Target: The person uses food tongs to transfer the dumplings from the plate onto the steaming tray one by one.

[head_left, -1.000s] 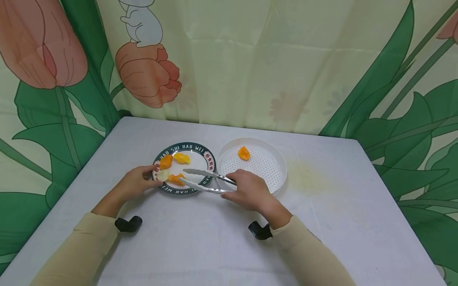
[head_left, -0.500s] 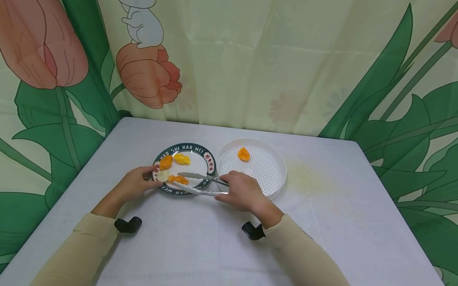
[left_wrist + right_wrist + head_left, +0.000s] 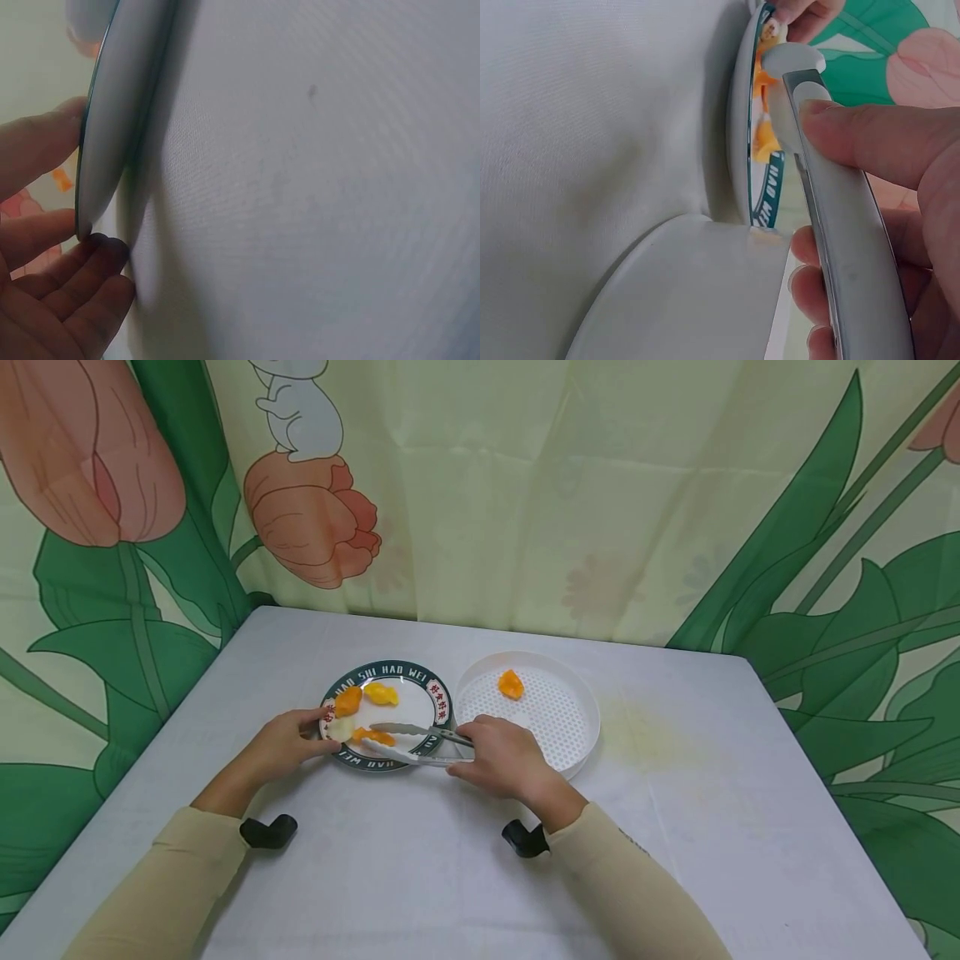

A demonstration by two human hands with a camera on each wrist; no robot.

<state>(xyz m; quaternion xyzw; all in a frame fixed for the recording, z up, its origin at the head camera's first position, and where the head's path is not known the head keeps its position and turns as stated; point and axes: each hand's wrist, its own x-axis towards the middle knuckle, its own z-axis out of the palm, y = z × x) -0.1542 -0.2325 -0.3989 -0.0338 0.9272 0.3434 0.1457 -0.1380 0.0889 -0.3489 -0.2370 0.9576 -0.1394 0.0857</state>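
Note:
My left hand (image 3: 281,747) grips the left edge of a round plate (image 3: 386,670) with a dark green lettered rim. The left wrist view shows thumb and fingers at that edge, with the plate's pale underside (image 3: 124,105) beside them. My right hand (image 3: 502,758) holds metal tongs (image 3: 427,732), reaching leftward over the plate. Their spread tips stand about an orange piece (image 3: 366,736); whether they touch it, I cannot tell. Also on the plate lie a pale piece (image 3: 341,728), a darker orange piece (image 3: 348,701) and a yellow piece (image 3: 382,694).
Right of the plate stands a round white tray (image 3: 562,718) with a perforated floor and low wall. One orange piece (image 3: 512,684) lies in it. White cloth covers the table (image 3: 390,868), and a printed curtain (image 3: 510,527) hangs behind.
My right hand has moved left with the tongs, bringing their tips farther over the plate to the front orange piece. My left hand stays at the plate's edge.

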